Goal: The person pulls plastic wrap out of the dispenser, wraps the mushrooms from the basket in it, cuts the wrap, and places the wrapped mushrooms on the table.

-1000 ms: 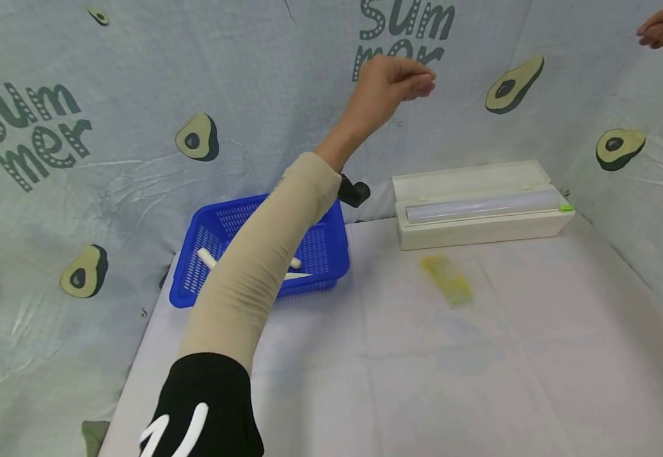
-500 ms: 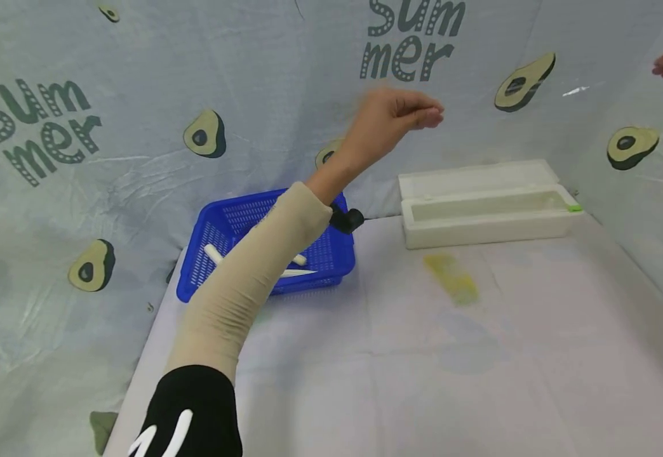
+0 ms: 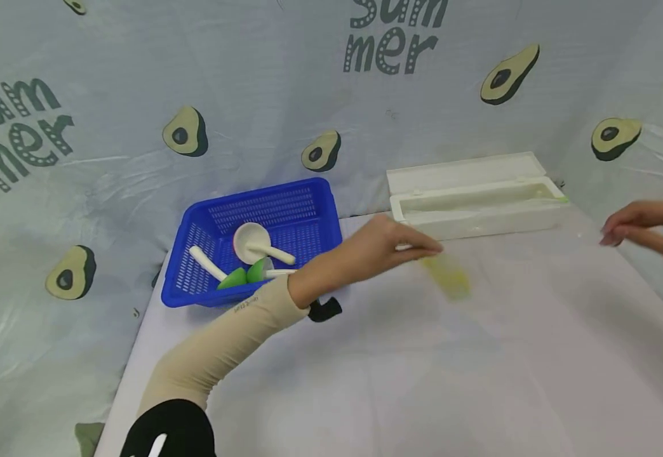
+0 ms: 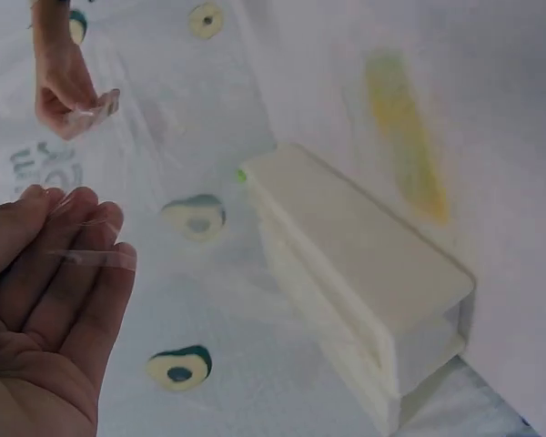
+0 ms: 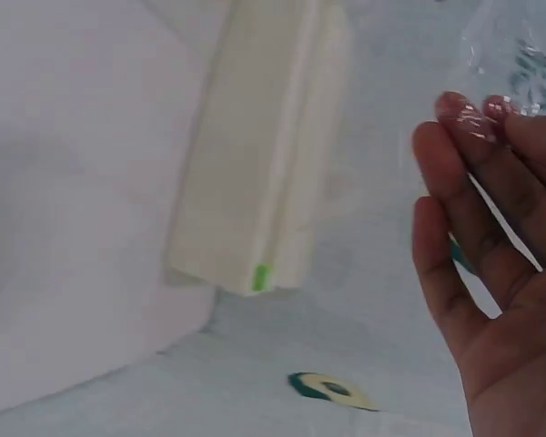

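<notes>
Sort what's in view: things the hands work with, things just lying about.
In use: clear plastic film, held by left hand and right hand; long white plastic dispenser box.
Lying about: blue plastic mesh basket, white bowl and green pieces inside; yellow smear.

Film (image 4: 82,259): clear, thin, glossy plastic, creased at fingertips. Box (image 3: 474,203): white plastic, smooth, matt, with small green tab. Basket (image 3: 257,244): blue perforated plastic, slight sheen. Table cover (image 3: 451,374): pale cloth, matt, faintly creased. Backdrop (image 3: 137,95): printed cloth, wrinkled. Yellow patch (image 3: 448,277): blurred, perhaps stain. Sleeve (image 3: 223,343): beige knit cloth.
</notes>
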Available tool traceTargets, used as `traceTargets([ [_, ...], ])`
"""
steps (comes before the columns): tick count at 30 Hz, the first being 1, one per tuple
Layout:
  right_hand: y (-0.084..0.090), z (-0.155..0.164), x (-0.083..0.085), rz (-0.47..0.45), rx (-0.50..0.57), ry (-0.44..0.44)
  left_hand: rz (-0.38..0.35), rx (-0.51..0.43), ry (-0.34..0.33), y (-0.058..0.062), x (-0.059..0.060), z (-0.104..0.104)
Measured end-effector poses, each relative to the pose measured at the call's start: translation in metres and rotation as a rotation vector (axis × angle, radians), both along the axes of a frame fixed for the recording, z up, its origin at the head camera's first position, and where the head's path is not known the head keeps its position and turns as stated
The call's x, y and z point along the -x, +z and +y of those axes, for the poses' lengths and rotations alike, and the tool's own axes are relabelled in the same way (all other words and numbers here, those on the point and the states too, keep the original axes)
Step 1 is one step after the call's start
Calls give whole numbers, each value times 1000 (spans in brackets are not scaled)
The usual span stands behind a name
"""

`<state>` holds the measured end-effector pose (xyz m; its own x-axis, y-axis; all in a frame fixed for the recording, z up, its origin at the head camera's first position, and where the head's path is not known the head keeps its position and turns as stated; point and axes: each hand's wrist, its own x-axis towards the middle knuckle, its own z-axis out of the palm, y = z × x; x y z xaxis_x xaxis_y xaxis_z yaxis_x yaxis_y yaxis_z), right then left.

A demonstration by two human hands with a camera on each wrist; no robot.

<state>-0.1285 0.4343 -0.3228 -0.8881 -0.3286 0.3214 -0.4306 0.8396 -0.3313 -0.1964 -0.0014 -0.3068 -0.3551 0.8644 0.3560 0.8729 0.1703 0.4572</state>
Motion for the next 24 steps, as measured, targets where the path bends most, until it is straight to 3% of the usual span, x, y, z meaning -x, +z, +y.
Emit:
traceTargets([
  [2, -23, -10, -9, -79, -188, 54, 9, 109, -32, -22, -11, 0],
  [4, -50, -14, -15, -117, -310, 135, 2, 195, -58, -44, -20, 0],
  [6, -79, -16, -21, -103, -343, 212, -35, 251, -74, -67, -28, 1],
  [8, -102, -17, -28, -102, -379, 239, -66, 291, -71, -89, -35, 1],
  [11, -128, -14, -38, -29, -368, 259, -103, 323, -53, -114, -45, 1],
  [16, -145, -3, -47, 60, -367, 267, -77, 369, -28, -136, -54, 2],
  [24, -137, 2, -46, 43, -311, 308, -34, 461, -31, -144, -60, 0],
])
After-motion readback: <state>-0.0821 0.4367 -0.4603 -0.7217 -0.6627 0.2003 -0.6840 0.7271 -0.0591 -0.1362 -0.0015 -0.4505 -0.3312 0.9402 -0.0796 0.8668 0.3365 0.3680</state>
